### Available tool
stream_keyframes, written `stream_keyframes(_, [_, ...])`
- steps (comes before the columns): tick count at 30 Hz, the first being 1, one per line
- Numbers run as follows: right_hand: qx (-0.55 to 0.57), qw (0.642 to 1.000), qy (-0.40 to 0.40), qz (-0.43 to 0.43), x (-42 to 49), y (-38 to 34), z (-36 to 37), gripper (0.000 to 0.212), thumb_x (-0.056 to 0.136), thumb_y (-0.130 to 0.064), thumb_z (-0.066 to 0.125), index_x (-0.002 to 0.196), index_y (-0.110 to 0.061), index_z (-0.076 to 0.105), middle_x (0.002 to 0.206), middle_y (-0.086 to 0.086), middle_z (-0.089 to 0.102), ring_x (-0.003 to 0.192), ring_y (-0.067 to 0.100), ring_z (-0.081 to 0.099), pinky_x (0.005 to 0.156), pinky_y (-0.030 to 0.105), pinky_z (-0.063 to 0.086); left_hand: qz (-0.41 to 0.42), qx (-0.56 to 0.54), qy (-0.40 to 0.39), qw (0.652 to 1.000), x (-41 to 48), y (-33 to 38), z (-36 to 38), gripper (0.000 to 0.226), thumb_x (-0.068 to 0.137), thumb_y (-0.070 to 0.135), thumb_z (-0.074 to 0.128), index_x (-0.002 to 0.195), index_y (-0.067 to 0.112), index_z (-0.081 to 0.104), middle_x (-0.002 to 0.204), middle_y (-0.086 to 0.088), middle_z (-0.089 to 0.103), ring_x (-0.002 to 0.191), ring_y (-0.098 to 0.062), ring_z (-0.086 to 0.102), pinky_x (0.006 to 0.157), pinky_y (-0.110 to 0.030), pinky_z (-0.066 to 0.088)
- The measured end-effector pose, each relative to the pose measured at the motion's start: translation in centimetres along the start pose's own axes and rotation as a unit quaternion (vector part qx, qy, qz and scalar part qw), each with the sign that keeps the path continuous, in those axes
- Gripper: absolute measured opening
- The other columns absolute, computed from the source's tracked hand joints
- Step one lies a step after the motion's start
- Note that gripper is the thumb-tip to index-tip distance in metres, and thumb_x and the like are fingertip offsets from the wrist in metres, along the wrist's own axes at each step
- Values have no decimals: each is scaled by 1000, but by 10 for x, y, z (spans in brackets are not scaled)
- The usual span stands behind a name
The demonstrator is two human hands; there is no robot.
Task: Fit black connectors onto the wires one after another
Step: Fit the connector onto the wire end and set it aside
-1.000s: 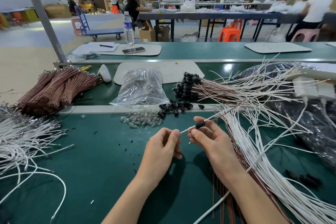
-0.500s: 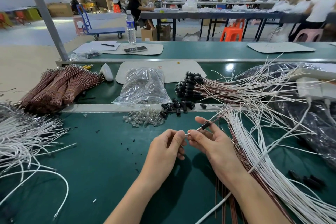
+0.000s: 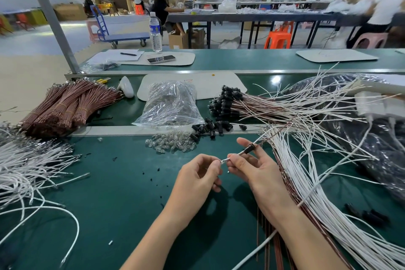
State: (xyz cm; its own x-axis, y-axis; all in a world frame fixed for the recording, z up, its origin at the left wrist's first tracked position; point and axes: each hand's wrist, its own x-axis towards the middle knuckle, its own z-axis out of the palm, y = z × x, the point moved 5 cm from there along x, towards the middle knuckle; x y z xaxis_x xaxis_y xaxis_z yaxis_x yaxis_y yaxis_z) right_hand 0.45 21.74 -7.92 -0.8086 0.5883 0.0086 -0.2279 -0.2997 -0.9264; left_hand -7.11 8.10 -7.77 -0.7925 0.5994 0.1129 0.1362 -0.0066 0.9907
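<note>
Wires (image 3: 306,182), white, fan along the surface's (image 3: 109,193) right edge; loose connectors (image 3: 210,127) and a clear bag (image 3: 169,105) lie beyond. Grip unchanged since earlier. Left hand (image 3: 197,175) pinches one wire (image 3: 224,161) by its tip; right hand (image 3: 252,164) pinches it too, black connector (image 3: 248,150) threaded alongside its forefinger.

Bench top (image 3: 109,193): recorded as plain dark green. The clear plastic bag (image 3: 169,103) is taken as reference.

Left of the bag, wire bundles (image 3: 65,107) are noted as reddish brown with yellowish ties; nearer, loose wires (image 3: 26,166) are white. Right of the bag, capped wires (image 3: 263,109) are brown and white, with black ends. In front of the bag, bulbs (image 3: 171,143) are colourless and loose connectors (image 3: 210,128) black. Nearer still, a black connector (image 3: 248,150) is recorded on a wire (image 3: 224,160) with a silver-white tip. Far behind the bag, a stool (image 3: 278,37) is orange.
</note>
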Motion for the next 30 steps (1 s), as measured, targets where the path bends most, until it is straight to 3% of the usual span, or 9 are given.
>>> stream_keyframes(8, [-40,999,-5,-8,-1,0,0,38,84,-9,75,119,-21,65,85,9,75,79,16,73,73,22,58,0,4,4,1000,0,-1,0,13,101,17,58,94,13,68,81,-1,71,68,-13,66,63,-24,55])
stream_keyframes(13, [-59,998,-34,0,-3,0,5,48,86,-4,73,127,-22,57,82,9,74,80,18,73,73,23,58,-10,-1,4,1000,-1,-1,-1,14,102,17,57,94,12,68,83,-8,71,68,-16,66,64,-26,56])
stream_keyframes(19, [-83,996,-35,-6,-3,0,6,50,86,-7,74,129,-25,54,81,5,74,79,15,72,73,23,58,-15,-13,4,1000,-1,1,-1,13,101,16,58,95,9,67,85,-13,70,69,-16,65,64,-26,56])
stream_keyframes(26, [-119,992,-29,-22,-4,0,5,49,88,-9,74,129,-28,54,83,6,75,79,15,72,73,23,58,-22,-27,-2,999,-1,1,0,13,101,15,57,95,8,67,80,-1,70,69,-15,65,64,-24,55])
stream_keyframes(30, [-130,991,-28,-31,-4,-1,5,49,88,-9,74,129,-30,54,84,6,76,79,16,72,74,24,58,-19,-17,-3,1000,-2,1,0,13,101,16,58,95,10,67,83,-5,71,70,-15,66,64,-23,55])
